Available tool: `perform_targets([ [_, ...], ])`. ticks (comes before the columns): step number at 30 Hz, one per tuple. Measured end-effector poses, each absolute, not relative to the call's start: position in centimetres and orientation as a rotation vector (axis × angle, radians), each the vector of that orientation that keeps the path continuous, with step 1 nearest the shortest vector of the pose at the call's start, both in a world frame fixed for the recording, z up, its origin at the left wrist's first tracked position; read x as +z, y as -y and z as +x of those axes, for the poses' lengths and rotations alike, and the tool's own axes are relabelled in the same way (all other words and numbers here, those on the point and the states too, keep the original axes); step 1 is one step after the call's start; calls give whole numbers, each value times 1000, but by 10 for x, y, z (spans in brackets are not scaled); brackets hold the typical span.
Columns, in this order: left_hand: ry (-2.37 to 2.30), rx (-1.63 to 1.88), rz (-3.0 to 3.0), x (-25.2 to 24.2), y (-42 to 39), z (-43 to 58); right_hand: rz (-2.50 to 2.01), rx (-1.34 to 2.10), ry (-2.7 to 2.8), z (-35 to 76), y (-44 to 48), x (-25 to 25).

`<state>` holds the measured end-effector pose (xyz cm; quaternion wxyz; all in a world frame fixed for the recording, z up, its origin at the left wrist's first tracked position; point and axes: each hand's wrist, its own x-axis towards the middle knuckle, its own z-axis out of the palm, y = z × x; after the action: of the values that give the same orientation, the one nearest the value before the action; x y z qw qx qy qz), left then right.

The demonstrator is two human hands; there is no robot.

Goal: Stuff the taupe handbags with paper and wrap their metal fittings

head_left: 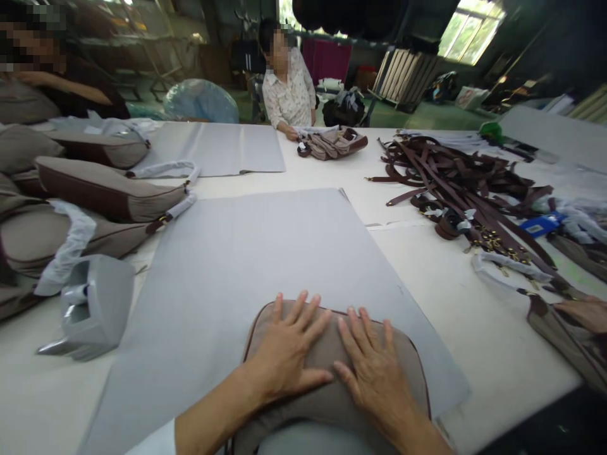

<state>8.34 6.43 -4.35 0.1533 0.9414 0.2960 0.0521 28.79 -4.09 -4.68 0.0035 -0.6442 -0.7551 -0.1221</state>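
Observation:
A taupe fabric bag (pixel 322 360) with dark brown piping lies flat at the near edge of the table. Both palms rest on it, fingers spread. My left hand (pixel 291 354) covers its left half, thumb pointing right. Over the right half lies my right hand (pixel 372 360), its fingers reaching the far seam. Neither hand grips anything. Beneath the bag is a large grey sheet (pixel 265 246). The lower part of the bag is partly hidden by my arms and a pale rounded shape at the bottom.
A grey tape dispenser (pixel 97 309) stands at left, beside several finished-looking bags (pixel 114 186) with wrapped handles. Brown straps (pixel 455 177) with brass clips are heaped at right. Across the table a person (pixel 289 88) touches folded bag pieces (pixel 332 142). Another person's hand (pixel 585 313) is at far right.

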Motion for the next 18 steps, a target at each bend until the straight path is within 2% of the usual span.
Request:
perform_targets([
  [2,-746,126,2697,-45,-63,89,-1945,-370,2422,280,33,-46],
  [12,-890,179,2563,-50,-82,89,-1798,-232,2477,297,20,-71],
  [15,-1233,396,2017,-54,-85,62,-1974,-116,2048,339,46,-70],
  [18,-1243,464,1348,-67,-73,33,-2175,194,1382,365,77,-68],
])
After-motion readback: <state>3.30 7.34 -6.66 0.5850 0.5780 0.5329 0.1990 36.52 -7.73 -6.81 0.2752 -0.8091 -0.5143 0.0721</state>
